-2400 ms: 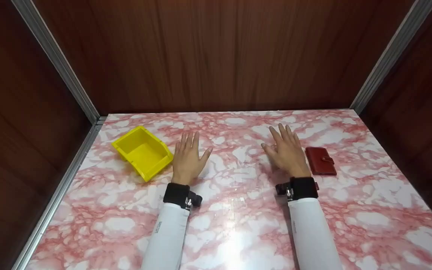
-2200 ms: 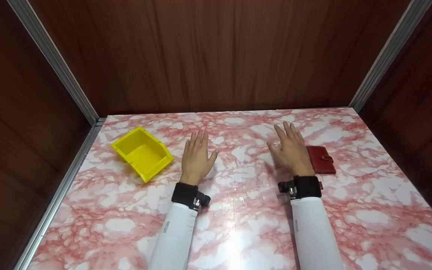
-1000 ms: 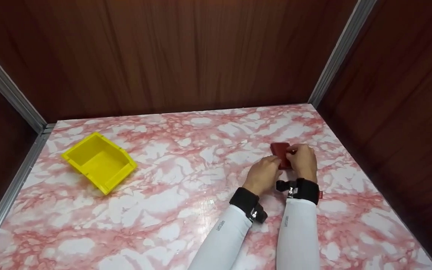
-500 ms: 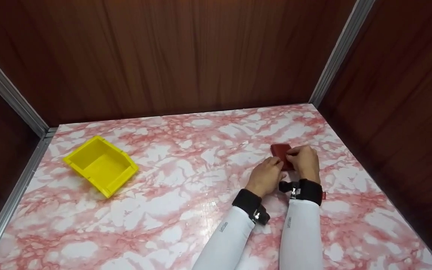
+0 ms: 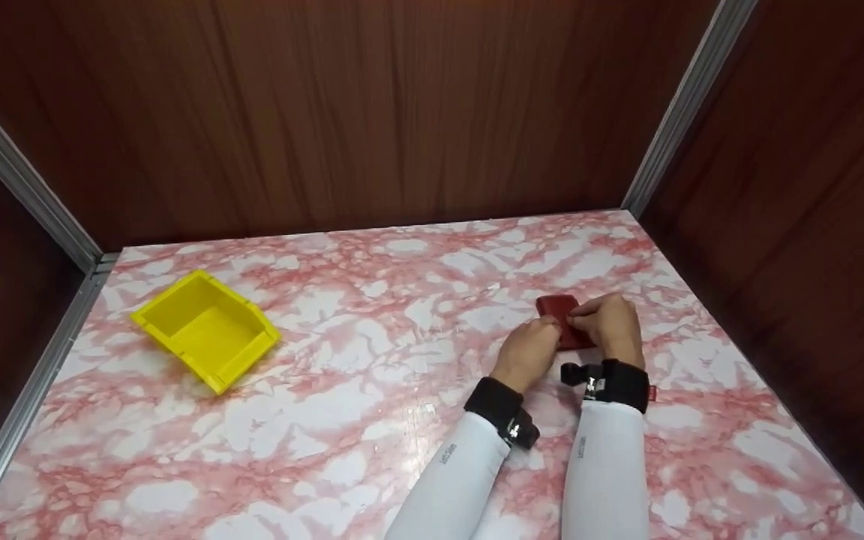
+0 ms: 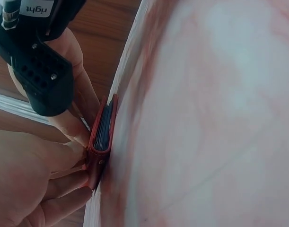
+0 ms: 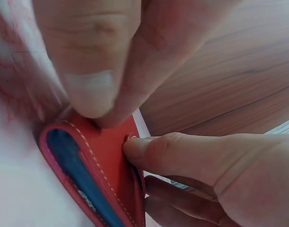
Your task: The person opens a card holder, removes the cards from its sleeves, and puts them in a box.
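In the head view a red wallet point(image 5: 556, 307) lies on the table, overlapped by both hands. My left hand point(image 5: 528, 351) grips its left edge; the right wrist view shows a thumb and finger of that hand point(image 7: 90, 71) right against the cover. My right hand point(image 5: 613, 328), coming from the other side, pinches at the wallet's closing strap point(image 7: 130, 138), with fingers bent. Seen end-on in the left wrist view, the wallet point(image 6: 102, 135) is folded, with dark leaves between its red covers, and stands between the fingers of both hands.
A yellow bin point(image 5: 211, 337) sits at the left of the red-and-white marbled table point(image 5: 342, 300). Dark wood panels point(image 5: 357, 112) with grey metal corner rails point(image 5: 672, 127) enclose the back and sides. Black camera bands point(image 5: 493, 401) circle both wrists.
From lying spread on the table, both hands have come to the wallet and taken hold of it. The head view has swung right. Over the last half second the hands shift only slightly.
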Demonstrator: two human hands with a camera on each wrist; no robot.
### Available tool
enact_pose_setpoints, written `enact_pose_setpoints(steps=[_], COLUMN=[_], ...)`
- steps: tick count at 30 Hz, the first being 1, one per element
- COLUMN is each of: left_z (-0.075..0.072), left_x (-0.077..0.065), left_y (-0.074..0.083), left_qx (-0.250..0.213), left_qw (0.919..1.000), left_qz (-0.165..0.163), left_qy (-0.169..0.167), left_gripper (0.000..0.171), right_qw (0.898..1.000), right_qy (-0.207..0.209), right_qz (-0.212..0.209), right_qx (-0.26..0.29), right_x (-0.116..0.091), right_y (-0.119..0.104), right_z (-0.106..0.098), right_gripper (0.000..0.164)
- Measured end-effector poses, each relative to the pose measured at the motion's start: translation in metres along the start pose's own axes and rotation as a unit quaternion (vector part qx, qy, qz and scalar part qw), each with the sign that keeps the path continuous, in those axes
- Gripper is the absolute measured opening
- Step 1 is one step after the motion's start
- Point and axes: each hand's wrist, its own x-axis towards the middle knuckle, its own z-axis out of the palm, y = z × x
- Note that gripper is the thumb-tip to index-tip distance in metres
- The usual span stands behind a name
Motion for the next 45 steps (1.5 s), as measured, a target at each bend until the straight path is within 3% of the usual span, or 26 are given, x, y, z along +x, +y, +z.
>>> enact_pose_setpoints(steps=[9,18,22,29,41,42,43,45], left_z=[-0.001,-0.008,-0.012,-0.018,-0.032,-0.032,-0.022,-0.023], left_x=[-0.003,-0.009,-0.010,-0.014,-0.022,-0.023,-0.020,-0.021], left_y=[-0.004,-0.010,-0.015,-0.033,-0.059,-0.061,-0.068,-0.072], left_qx=[-0.008,-0.020,-0.003,-0.003,-0.065,-0.072,-0.072,-0.080], left_qw=[0.9999,0.9993,0.9992,0.9980,0.9916,0.9908,0.9905,0.9890], left_qz=[0.006,-0.030,-0.040,-0.060,-0.108,-0.111,-0.109,-0.115], left_qy=[0.001,-0.007,-0.002,0.019,0.028,0.031,0.041,0.048], left_gripper=[0.020,0.015,0.016,0.014,0.011,0.011,0.013,0.013], right_qw=[1.000,0.999,0.999,0.998,0.996,0.996,0.996,0.996], right_qy=[-0.011,-0.037,-0.042,-0.051,-0.087,-0.087,-0.087,-0.089], right_qz=[0.010,0.016,0.006,-0.017,-0.012,-0.016,-0.021,-0.028], right_qx=[0.001,-0.005,-0.013,-0.022,0.010,0.008,0.005,0.004], right_x=[0.002,0.003,0.003,0.005,0.002,0.002,0.002,0.003], right_y=[-0.005,-0.012,-0.019,-0.035,-0.055,-0.057,-0.059,-0.061], right_z=[-0.001,0.007,0.011,0.023,0.042,0.044,0.046,0.049], right_gripper=[0.018,0.018,0.015,0.012,0.012,0.012,0.011,0.012])
